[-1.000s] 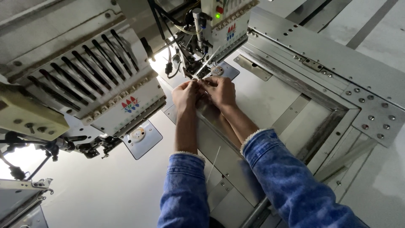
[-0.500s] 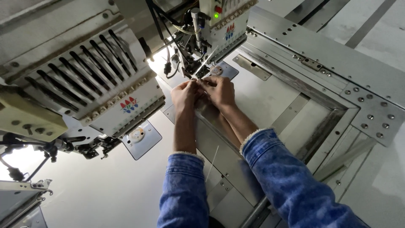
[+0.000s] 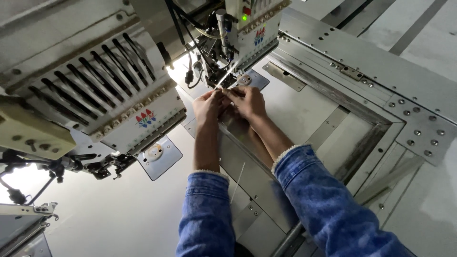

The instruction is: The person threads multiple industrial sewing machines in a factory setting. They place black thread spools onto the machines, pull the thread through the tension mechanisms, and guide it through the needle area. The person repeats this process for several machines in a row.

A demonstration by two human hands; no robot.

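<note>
Thread: a thin pale strand (image 3: 223, 80) runs up and right from the fingertips toward the needle area, upper centre of frame.
Left hand: left hand (image 3: 207, 105) pinches the strand's lower end, fingers closed on it.
Right hand: right hand (image 3: 247, 101) just beside the left, fingers curled at the same spot (contact with the strand cannot be told).
Machine: embroidery head (image 3: 250, 26) above the hands, green lamp (image 3: 244, 18) lit; second head (image 3: 95, 90) at upper left.
Bed: metal frame (image 3: 404, 114) along the right side.
Sleeves: blue denim cuffs (image 3: 204, 190), lower centre.
</note>
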